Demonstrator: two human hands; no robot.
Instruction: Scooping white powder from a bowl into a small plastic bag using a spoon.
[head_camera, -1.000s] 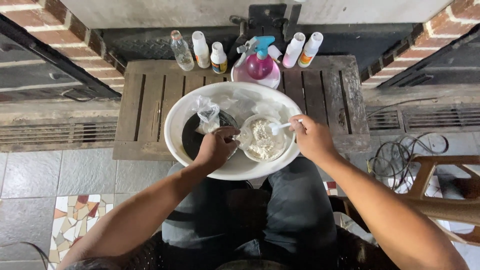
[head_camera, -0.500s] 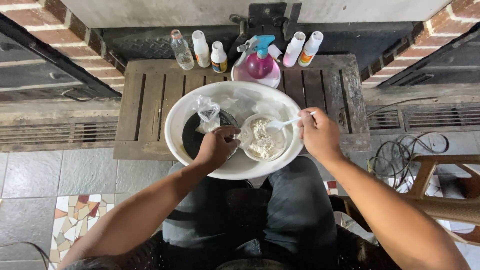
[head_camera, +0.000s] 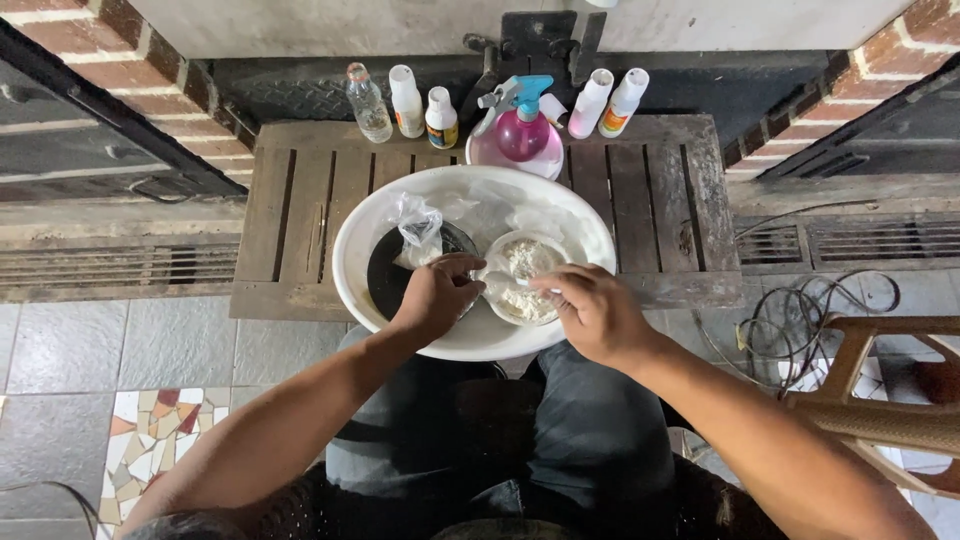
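Stirring continued: the right hand, pinched on a thin white stirrer, had swung from the small bowl's far-right rim to its near edge, while the left hand stayed clamped on that bowl inside the white basin on the slatted surface.

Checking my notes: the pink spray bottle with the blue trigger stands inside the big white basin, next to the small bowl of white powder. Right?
Not quite. In the head view the pink spray bottle stands on the wooden table behind the white basin, not inside it. The small bowl of white powder is in the basin.
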